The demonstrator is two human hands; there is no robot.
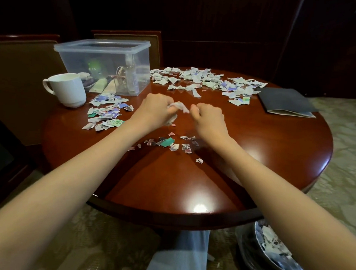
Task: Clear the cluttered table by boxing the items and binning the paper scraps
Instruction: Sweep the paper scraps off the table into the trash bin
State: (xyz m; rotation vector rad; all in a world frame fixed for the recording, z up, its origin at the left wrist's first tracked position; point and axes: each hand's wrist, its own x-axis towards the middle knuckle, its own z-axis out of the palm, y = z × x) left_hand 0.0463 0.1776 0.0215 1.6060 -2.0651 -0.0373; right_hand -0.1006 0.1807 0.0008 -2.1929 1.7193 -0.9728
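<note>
Torn paper scraps lie over a round red-brown table [255, 172]: a broad band at the back [201, 79], a pile at the left [107, 113] and a thin scatter near the middle [169, 143]. My left hand [154, 109] is closed around a bunch of gathered scraps [179, 106] above the table's centre. My right hand [208, 117] is curled right beside it, fingertips nearly touching that bunch; whether it pinches anything is hidden. A clear plastic box [101, 56] holding a bottle and small items stands at the back left.
A white mug [68, 90] stands left of the box. A dark folder [287, 102] lies at the table's right edge. On the floor at lower right, a bag-lined bin [272, 246] holds scraps. Chairs stand behind the table.
</note>
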